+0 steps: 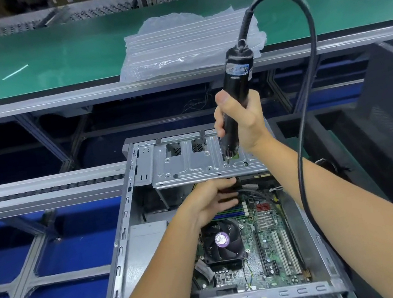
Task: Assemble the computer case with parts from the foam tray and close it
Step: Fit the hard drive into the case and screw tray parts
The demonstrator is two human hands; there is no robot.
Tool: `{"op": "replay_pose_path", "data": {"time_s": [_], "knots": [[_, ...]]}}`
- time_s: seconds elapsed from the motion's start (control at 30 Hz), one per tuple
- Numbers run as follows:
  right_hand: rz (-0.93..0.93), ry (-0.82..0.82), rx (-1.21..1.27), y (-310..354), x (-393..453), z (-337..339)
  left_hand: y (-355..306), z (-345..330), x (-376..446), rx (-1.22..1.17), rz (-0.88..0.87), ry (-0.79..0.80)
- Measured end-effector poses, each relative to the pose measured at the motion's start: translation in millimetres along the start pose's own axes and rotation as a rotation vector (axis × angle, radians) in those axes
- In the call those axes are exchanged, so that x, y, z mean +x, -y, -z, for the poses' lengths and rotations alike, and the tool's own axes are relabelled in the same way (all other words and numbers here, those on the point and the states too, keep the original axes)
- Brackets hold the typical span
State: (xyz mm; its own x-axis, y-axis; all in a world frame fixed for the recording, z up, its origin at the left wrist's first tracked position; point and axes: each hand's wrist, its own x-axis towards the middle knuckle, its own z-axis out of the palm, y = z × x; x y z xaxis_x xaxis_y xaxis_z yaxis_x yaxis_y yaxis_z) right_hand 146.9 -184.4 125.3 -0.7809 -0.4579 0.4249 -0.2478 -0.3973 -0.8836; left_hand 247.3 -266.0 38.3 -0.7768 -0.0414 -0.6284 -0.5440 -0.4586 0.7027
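Over drive bracket [202, 158] | right hand [239, 123] grips screwdriver [236, 97] | left hand [212, 200] fingers straight, under bracket edge

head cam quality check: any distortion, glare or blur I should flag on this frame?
Head view: wide-angle bowing curves the green bench edge and rails; soft glare streaks on the plastic sheet; shelves at the top edge are blurred; the computer case interior, fan and both hands are sharp, the right hand gripping the electric screwdriver, the left hand at the cables; light is even, shadows weak.
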Motion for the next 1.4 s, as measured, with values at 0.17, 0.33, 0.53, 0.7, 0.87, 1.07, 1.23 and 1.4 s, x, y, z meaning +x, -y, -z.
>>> {"op": "replay_pose_path", "data": {"time_s": [0.17,0.33,0.53,0.7,0.87,1.07,1.23,1.4], "knots": [[0.053,-0.174,0.182,39,1,34,-27,-21,-35,0.888,-0.068,-0.072],[0.048,-0.359,0.185,77,-30,97,-40,-139,-22,1.229,-0.532,-0.156],[-0.020,-0.505,0.125,106,-93,205,13,-233,17,1.510,-0.553,-0.006],[-0.137,-0.559,0.170,80,-144,281,76,-284,75,1.708,-0.367,0.009],[-0.256,-0.553,0.196,37,-187,313,134,-284,113,1.830,-0.168,0.005],[-0.345,-0.530,0.170,5,-197,316,178,-272,129,2.013,-0.128,0.122],[-0.351,-0.470,0.102,-10,-195,328,201,-282,139,1.905,-0.149,0.132],[-0.377,-0.479,0.087,-19,-198,333,218,-281,145,1.698,-0.201,0.019]]}}
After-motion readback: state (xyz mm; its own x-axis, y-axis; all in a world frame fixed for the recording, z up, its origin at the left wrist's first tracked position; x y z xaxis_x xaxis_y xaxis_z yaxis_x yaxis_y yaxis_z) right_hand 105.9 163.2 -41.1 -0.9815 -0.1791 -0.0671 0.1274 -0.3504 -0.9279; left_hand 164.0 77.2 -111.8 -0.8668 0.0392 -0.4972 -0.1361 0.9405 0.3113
